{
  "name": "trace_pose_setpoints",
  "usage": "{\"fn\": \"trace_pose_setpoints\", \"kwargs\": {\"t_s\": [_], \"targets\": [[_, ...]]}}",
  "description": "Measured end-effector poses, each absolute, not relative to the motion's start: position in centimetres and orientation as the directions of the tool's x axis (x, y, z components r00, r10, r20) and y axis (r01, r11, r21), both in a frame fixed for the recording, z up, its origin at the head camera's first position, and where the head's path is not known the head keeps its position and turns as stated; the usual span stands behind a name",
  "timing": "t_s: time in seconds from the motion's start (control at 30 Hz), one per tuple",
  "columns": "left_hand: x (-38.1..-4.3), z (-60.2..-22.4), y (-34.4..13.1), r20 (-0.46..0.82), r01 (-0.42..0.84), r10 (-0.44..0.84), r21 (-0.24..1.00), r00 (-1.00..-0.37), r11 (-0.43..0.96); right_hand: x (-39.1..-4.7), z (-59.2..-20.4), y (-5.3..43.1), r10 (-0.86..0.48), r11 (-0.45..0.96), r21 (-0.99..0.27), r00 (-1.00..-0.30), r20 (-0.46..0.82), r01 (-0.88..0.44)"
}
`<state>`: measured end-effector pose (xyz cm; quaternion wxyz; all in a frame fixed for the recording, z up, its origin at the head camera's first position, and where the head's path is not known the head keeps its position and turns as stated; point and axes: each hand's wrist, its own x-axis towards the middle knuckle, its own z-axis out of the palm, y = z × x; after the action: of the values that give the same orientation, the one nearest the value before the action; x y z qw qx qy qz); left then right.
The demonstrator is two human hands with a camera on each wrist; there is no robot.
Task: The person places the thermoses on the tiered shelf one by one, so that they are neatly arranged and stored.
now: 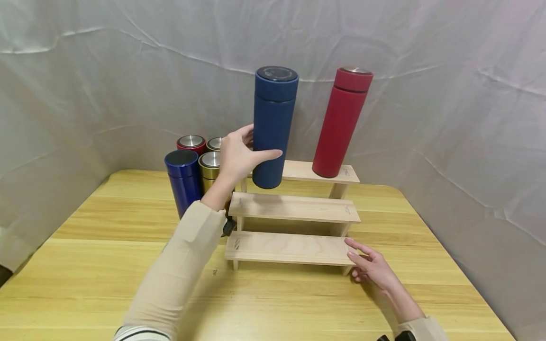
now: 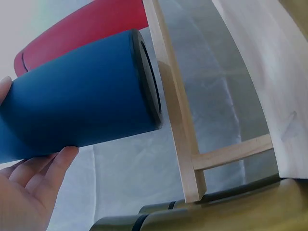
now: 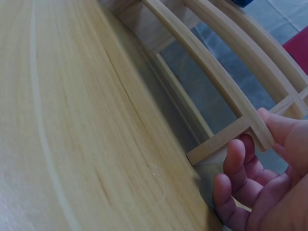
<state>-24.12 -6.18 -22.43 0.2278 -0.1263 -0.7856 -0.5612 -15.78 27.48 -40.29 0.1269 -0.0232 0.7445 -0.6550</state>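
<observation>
My left hand [image 1: 239,154] grips a dark blue thermos bottle [image 1: 275,113] by its lower half, thumb across the front. The bottle is nearly upright, and in the left wrist view a gap separates its base from the top shelf's edge [image 2: 175,106]. A red thermos bottle [image 1: 343,123] stands on the right end of the top step of a three-step wooden rack [image 1: 294,207]. At the right end of the lowest step, my right hand [image 1: 375,270] pinches the board, thumb above and fingertips under it, as the right wrist view shows.
Left of the rack several more thermos bottles stand together: a shiny blue one [image 1: 183,182], a gold one [image 1: 210,166], a red one [image 1: 191,142] and another partly hidden behind. The wooden table [image 1: 106,265] is bounded by pale cloth [image 1: 141,85] at the back and sides.
</observation>
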Motion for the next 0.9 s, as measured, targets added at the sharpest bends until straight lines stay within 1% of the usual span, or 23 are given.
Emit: {"fn": "trace_pose_setpoints", "kwargs": {"t_s": [0.3, 0.47, 0.57, 0.9], "targets": [[-25.5, -21.7, -5.4, 0.492, 0.398, -0.096, 0.792, -0.866, 0.463, -15.8, -40.2, 27.4, -0.212, 0.144, -0.981, -0.965, -0.157, 0.128], [-26.4, -21.6, -4.7, 0.499, 0.406, -0.091, 0.785, -0.862, 0.468, -15.8, -40.4, 27.6, -0.2, 0.153, -0.981, -0.968, -0.151, 0.122], [-26.9, -21.7, -4.3, 0.497, 0.398, -0.1, 0.785, -0.862, 0.475, -15.8, -40.6, 27.7, -0.228, 0.137, -0.986, -0.966, -0.123, 0.093], [-28.3, -21.6, -3.6, 0.478, 0.353, -0.151, 0.794, -0.865, 0.494, -15.8, -40.4, 27.6, -0.194, 0.154, -0.98, -0.969, -0.154, 0.125]]}}
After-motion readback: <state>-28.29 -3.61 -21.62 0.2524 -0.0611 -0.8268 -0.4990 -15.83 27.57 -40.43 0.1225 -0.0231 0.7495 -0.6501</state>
